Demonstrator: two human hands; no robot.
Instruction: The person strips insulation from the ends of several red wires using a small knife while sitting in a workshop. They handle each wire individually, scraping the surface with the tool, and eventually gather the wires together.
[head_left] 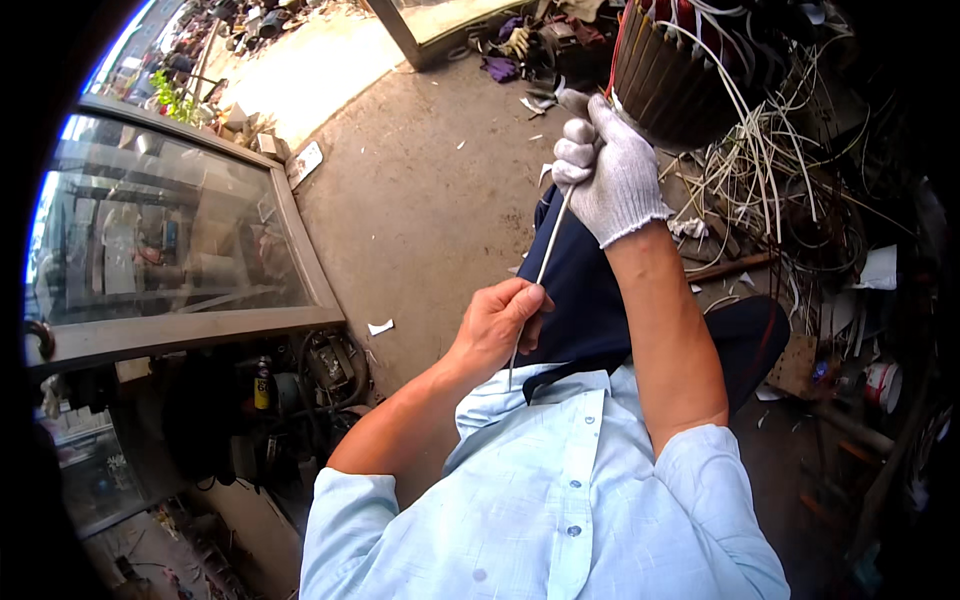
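Note:
A thin white cord (553,240), a wire or a hollow sleeve, I cannot tell which, runs slantwise over my lap. My bare left hand (503,320) pinches it low down between thumb and fingers, and its short free end hangs below. Farther up, my right hand (615,180), in a whitish knitted glove, is closed round the same cord. Just beyond the gloved fingertips stands a dark ribbed cylinder (665,75), like a motor core, with white leads and red parts at its top. A red strand (613,55) runs down its side toward my right fingers.
Tangled pale wires (760,180) heap up at the right. A glazed wooden-framed panel (180,220) stands at the left, above a spray can (262,383) and machine parts. Paper scraps (380,327) dot the concrete floor (410,160). A white tub (882,387) lies far right.

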